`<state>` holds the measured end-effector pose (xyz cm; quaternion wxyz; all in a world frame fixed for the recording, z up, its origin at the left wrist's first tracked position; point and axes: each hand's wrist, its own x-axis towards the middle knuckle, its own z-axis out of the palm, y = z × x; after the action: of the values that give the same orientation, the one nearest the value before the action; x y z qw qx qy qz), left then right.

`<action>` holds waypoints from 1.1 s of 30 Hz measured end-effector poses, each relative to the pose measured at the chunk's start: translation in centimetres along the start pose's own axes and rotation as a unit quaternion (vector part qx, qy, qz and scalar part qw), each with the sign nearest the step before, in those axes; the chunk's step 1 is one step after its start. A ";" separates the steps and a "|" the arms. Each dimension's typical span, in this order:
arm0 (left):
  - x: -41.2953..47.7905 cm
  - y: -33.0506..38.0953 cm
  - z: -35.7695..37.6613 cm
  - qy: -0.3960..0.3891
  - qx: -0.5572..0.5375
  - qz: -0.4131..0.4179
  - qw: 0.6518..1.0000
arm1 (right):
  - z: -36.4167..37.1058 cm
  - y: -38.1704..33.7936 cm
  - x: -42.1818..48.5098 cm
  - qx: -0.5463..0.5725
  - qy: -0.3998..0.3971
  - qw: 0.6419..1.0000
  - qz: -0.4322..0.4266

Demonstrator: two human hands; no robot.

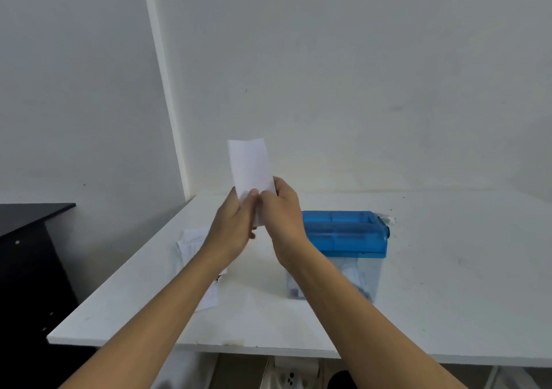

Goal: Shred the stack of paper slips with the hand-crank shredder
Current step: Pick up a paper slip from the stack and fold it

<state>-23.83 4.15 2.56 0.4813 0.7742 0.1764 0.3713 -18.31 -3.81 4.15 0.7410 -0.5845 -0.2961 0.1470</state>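
a single paper slip [250,164] is held upright above the worktop [448,293], with its long axis near vertical. its top is tipped slightly to the left and its free end is pointed up toward the wall. its lower end is pinched by the left hand [231,227] and the right hand [283,218], each grip narrow and closed on the slip. the hand-crank shredder [343,233], blue-topped over a clear bin, is set on the worktop just right of the hands. the stack of paper slips [191,245] is seen lying flat behind the left wrist.
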 end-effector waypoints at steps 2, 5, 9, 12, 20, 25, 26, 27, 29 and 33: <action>0.8 1.2 1.8 -0.022 -0.030 0.026 0.999 | -1.8 -1.4 -0.1 -0.016 0.008 1.000 -0.026; 1.6 3.2 4.3 -0.034 -0.033 0.057 0.997 | -5.5 -2.7 0.7 -0.064 0.019 0.996 -0.055; 2.7 4.9 7.2 -0.023 -0.001 0.078 0.997 | -11.3 -3.3 1.7 -0.104 0.021 0.993 -0.060; 2.9 4.4 9.2 -0.110 0.036 0.040 0.992 | -15.2 -2.9 2.4 -0.180 0.045 0.980 -0.069; 3.4 3.1 10.8 -0.138 0.134 0.011 0.981 | -18.4 -0.7 3.5 -0.315 0.035 0.946 -0.063; 3.6 2.9 10.3 -0.170 0.171 0.008 0.970 | -18.4 -0.2 3.5 -0.356 -0.004 0.932 -0.066; 3.7 3.0 10.1 -0.183 0.186 0.006 0.965 | -18.4 -0.2 3.4 -0.367 -0.013 0.927 -0.072; 3.8 3.1 10.0 -0.196 0.197 0.003 0.961 | -18.5 -0.3 3.4 -0.375 -0.017 0.924 -0.076; 3.9 3.2 9.9 -0.214 0.206 0.004 0.955 | -18.6 -0.3 3.2 -0.385 -0.017 0.919 -0.084; 4.0 3.2 10.0 -0.214 0.209 0.011 0.954 | -18.4 -0.1 3.0 -0.402 -0.002 0.909 -0.112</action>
<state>-14.05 -0.99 4.38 0.3313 0.9207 0.1341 0.1568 -4.72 -16.51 2.41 0.4546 -0.7956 -0.3947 -0.0673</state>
